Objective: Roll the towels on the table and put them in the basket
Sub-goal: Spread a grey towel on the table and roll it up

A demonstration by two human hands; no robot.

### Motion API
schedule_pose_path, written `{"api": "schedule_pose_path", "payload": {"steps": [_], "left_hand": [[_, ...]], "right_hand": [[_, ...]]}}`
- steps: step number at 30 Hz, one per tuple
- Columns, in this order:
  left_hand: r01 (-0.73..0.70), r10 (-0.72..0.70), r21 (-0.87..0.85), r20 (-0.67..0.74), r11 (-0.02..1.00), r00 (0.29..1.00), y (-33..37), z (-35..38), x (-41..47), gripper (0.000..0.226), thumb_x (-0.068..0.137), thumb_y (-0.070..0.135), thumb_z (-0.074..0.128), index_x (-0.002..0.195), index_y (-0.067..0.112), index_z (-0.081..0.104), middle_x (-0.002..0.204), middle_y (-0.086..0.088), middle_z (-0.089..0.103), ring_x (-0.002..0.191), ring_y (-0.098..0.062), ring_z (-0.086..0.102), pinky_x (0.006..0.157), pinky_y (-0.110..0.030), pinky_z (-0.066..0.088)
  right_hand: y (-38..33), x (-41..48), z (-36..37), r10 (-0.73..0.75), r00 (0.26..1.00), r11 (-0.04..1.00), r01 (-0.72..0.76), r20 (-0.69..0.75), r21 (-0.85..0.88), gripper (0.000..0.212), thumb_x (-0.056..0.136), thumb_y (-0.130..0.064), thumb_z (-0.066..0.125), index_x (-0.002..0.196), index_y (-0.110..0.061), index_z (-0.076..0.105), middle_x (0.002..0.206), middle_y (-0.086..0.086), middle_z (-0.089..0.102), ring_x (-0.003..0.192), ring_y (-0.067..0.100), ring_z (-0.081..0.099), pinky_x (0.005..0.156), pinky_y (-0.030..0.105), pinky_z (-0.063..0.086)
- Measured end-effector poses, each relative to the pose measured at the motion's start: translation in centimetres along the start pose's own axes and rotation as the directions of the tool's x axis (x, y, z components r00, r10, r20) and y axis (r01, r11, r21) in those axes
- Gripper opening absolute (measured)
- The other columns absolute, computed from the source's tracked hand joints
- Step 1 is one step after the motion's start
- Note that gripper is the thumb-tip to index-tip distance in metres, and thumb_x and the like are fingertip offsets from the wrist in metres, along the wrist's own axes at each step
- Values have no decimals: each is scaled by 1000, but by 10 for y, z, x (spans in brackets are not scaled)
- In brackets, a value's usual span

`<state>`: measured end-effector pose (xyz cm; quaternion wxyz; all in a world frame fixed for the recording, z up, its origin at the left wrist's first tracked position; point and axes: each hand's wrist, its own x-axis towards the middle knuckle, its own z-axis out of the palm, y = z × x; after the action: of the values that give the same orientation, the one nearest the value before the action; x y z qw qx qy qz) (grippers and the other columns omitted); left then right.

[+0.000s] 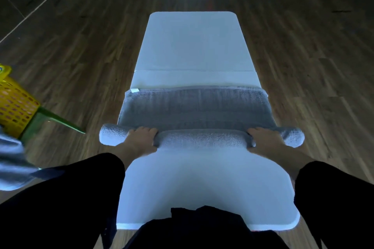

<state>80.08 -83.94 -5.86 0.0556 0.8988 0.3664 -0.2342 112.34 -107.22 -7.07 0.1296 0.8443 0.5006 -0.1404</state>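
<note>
While the towel (194,107) lay across the white table (192,42), its near part was already wound into a thick roll (202,138) that ran from side to side and stuck out past both long edges of the tabletop. The left hand (141,140) sat on the roll towards its left end, fingers curled over the top and thumb on the near side, gripping it. The right hand (263,140) gripped the roll the same way towards its right end. Between the two hands the roll rested on the tabletop, and just beyond the fingertips the unrolled part of the towel stretched flat away from the person. Its far edge stopped short of a seam (194,70) crossing the table, and a small white label (134,90) showed at the far left corner.

Black sleeves (85,184) covered both forearms. The yellow basket (14,103) with its perforated wall stood well apart to the left, off the table, against a green frame (58,118) over the wooden floor (313,66). A blurred grey-blue cloth (10,163) lay at the left edge of view, just nearer than the basket and beside the left sleeve; what it rested on could not be told.
</note>
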Motion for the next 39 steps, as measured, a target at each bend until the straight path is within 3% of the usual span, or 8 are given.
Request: {"api": "schedule_pose_path", "payload": {"steps": [4,10,15,19,25,29,33,39], "left_hand": [[38,-30,-39,193,999,981,-3,-21,1,37,77,45,57,110,29,54,118,4,60,115,-22,52,96,-43,37],[94,-152,-158,-406,983,901,6,-12,3,40,96,42,45,134,27,47,128,-3,55,119,-26,49,94,-41,40],[31,-33,-12,-174,999,984,16,11,-4,72,91,58,49,149,21,27,148,-1,39,136,-24,37,112,-45,28],[73,-65,33,-200,997,978,12,0,-1,43,93,39,49,132,22,47,134,0,54,125,-23,44,101,-41,36],[27,-31,54,91,998,995,5,-34,-2,25,86,47,50,101,27,56,115,-2,62,111,-25,54,88,-39,39],[82,-142,-170,-377,982,915,6,-27,-1,38,95,40,49,130,26,48,119,-2,56,110,-28,54,79,-39,42],[33,-85,-182,-285,983,955,12,-1,4,59,94,50,47,145,24,35,141,-2,44,127,-26,42,99,-42,38],[49,-31,65,-256,997,966,9,0,12,79,89,55,54,151,23,19,149,-1,34,135,-25,34,104,-41,35]], "right_hand": [[13,2,-20,-56,977,995,39,208,88,26,73,-41,69,86,-31,49,89,-11,57,90,15,56,68,26,46],[10,19,-24,141,988,949,-117,-64,292,53,90,-39,52,141,-33,41,141,0,46,125,26,48,98,44,46],[-5,10,-7,2,1000,998,-2,6,62,73,81,-53,63,144,-32,34,141,-5,47,129,21,45,109,48,33],[-4,11,-12,10,998,1000,-11,-60,-24,46,80,-42,62,123,-36,45,114,-10,61,106,18,58,91,40,44],[11,13,-40,-78,924,995,51,375,84,28,64,-44,66,82,-30,50,89,-12,59,90,16,58,72,32,45],[16,14,-43,89,995,991,-86,-32,103,46,83,-43,59,127,-37,51,124,-4,54,115,24,53,88,41,47],[5,12,-29,170,975,947,-121,-144,297,52,87,-44,58,136,-31,44,132,4,47,119,29,49,92,43,47],[5,12,-18,32,993,999,-30,-113,20,71,81,-48,68,141,-31,35,138,1,41,124,26,44,97,41,44]]}}
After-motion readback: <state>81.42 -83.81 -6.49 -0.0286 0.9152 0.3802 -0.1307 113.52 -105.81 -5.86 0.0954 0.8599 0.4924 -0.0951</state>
